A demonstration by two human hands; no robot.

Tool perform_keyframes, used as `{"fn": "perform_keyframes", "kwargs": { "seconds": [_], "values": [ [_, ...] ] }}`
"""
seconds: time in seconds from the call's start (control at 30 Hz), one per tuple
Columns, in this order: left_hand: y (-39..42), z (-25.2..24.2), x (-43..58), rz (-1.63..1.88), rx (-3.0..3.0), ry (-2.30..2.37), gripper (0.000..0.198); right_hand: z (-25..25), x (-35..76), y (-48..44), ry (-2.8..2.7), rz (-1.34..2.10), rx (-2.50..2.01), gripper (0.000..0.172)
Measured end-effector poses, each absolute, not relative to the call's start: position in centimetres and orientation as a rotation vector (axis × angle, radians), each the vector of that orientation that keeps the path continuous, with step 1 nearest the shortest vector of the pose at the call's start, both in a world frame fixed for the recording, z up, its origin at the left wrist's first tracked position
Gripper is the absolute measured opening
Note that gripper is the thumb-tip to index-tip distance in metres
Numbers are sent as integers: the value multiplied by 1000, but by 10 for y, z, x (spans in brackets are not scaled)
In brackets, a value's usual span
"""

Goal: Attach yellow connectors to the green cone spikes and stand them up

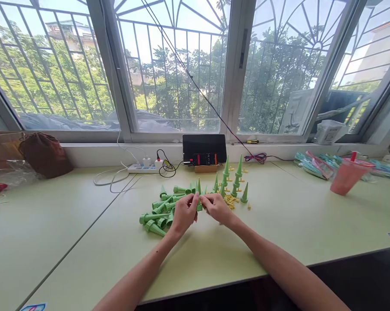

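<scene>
My left hand (183,213) is closed around a green plastic spike (199,207), a pointed cone with a wider ribbed base. Thumb and finger of my right hand (218,209) are pinched together against the side of that spike; whatever they grip is hidden. To the left lies a heap of similar green spikes (155,217), mostly on their sides. Small yellow pieces (230,201) form a pile just beyond my right hand. Behind them stand upright green spikes (238,172), some stacked, with yellow pieces sticking out sideways. A single spike (244,193) stands at the right of this group.
A dark tablet (204,142) leans at the back near a white power strip (143,167) with loose cables. A pink cup with a straw (348,176) and bagged items (314,164) are on the right. A brown drawstring bag (46,154) sits at the left.
</scene>
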State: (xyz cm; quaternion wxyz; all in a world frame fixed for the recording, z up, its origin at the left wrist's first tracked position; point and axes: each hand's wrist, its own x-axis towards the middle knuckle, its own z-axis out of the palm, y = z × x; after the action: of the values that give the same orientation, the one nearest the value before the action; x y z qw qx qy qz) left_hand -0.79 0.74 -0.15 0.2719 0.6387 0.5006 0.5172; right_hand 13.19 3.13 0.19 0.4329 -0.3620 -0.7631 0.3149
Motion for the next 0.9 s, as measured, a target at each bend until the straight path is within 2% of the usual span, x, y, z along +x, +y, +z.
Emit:
{"fn": "perform_keyframes", "kwargs": {
  "seconds": [0.27,0.6,0.9],
  "values": [
    [12,0,-8,1397,1690,1298,41,-1,131,32,-1877,796,-878,41],
    [14,0,-6,1351,1468,1089,44,4,131,22,-1973,646,-839,38],
    [16,0,-8,1408,1509,1094,40,2,133,26,-1918,464,-929,30]
  ]
}}
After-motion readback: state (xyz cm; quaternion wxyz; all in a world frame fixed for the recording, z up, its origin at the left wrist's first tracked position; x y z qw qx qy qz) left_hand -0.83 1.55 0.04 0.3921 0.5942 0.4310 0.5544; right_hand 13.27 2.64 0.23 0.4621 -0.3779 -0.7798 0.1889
